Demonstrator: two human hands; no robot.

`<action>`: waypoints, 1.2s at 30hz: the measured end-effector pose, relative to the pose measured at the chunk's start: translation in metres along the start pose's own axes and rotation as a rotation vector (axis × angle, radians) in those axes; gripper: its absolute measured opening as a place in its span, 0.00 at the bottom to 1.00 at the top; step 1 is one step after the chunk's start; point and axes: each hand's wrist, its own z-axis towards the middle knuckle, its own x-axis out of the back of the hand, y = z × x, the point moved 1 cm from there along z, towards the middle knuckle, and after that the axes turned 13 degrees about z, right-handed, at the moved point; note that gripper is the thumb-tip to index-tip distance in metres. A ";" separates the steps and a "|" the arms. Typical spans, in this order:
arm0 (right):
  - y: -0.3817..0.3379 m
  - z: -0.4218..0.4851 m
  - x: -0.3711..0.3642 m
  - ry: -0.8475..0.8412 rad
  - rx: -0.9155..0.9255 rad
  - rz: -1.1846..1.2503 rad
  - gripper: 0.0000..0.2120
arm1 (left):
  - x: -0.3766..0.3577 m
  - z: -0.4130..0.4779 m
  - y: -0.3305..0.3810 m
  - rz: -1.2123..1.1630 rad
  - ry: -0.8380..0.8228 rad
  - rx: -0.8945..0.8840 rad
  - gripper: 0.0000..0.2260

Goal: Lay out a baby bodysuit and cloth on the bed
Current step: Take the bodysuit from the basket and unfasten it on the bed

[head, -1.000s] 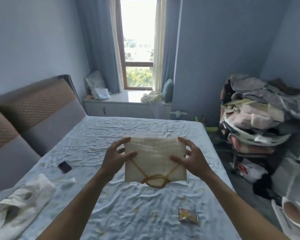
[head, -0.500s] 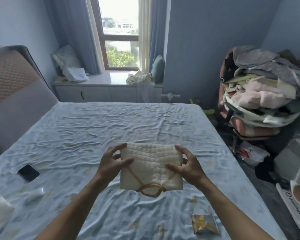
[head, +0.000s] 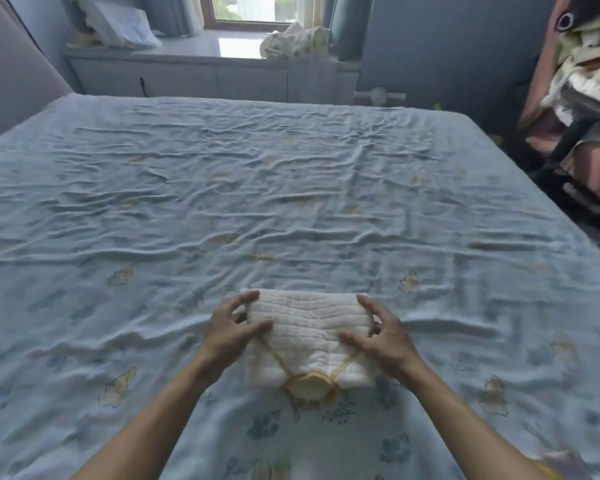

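Note:
A folded cream quilted baby bodysuit (head: 305, 332) with yellow trim lies low over the blue patterned bed sheet (head: 291, 202), near the bed's front middle. My left hand (head: 231, 332) grips its left edge, thumb on top and fingers curled behind. My right hand (head: 381, 336) grips the right edge the same way. The yellow-edged neck opening points toward me. Whether the bodysuit rests fully on the sheet is hard to tell. No separate cloth is in view.
A grey headboard (head: 11, 64) rises at the left. Behind the bed runs a white window bench (head: 187, 67) with bags and a bundle of fabric (head: 291, 41). A heap of clothes (head: 575, 98) stands at the right, past the bed's edge.
Both hands have lowered the folded bodysuit from mid-air down to the sheet. The view has tilted downward and moved closer to the bed.

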 end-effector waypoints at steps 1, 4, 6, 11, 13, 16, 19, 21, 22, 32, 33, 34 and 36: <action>0.014 0.005 -0.002 0.012 0.005 -0.015 0.53 | -0.004 0.006 -0.014 0.034 0.014 -0.015 0.28; 0.034 0.009 -0.004 0.040 0.039 -0.073 0.49 | -0.013 0.011 -0.036 0.156 0.048 -0.108 0.27; 0.030 0.006 -0.002 0.025 0.082 -0.149 0.45 | -0.009 0.008 -0.038 0.231 0.070 -0.167 0.28; 0.007 -0.016 0.036 -0.138 0.370 -0.457 0.25 | 0.044 -0.005 -0.033 0.699 0.063 -0.592 0.26; 0.012 -0.018 0.055 -0.214 0.540 -0.709 0.28 | 0.055 -0.007 -0.033 0.966 -0.004 -0.754 0.33; 0.021 -0.016 0.059 -0.362 0.637 -0.891 0.37 | 0.045 -0.004 -0.035 1.189 -0.087 -0.947 0.33; 0.020 -0.008 0.049 -0.359 0.689 -0.862 0.33 | 0.031 0.002 -0.034 1.191 -0.113 -1.060 0.24; 0.018 -0.003 0.044 -0.337 0.709 -0.822 0.27 | 0.028 0.006 -0.031 1.151 -0.124 -1.068 0.22; 0.018 -0.002 0.042 -0.336 0.712 -0.810 0.24 | 0.028 0.007 -0.031 1.124 -0.129 -1.055 0.20; -0.040 0.020 0.030 -0.090 0.343 -0.166 0.10 | 0.034 0.030 0.029 0.387 -0.054 -0.497 0.13; -0.050 0.031 0.029 -0.076 0.295 -0.101 0.10 | 0.032 0.042 0.039 0.343 -0.040 -0.441 0.14; -0.057 0.043 0.027 -0.051 0.260 -0.044 0.10 | 0.030 0.054 0.047 0.314 -0.028 -0.392 0.14; -0.065 0.071 0.024 0.028 0.227 0.035 0.10 | 0.024 0.082 0.060 0.265 0.020 -0.307 0.12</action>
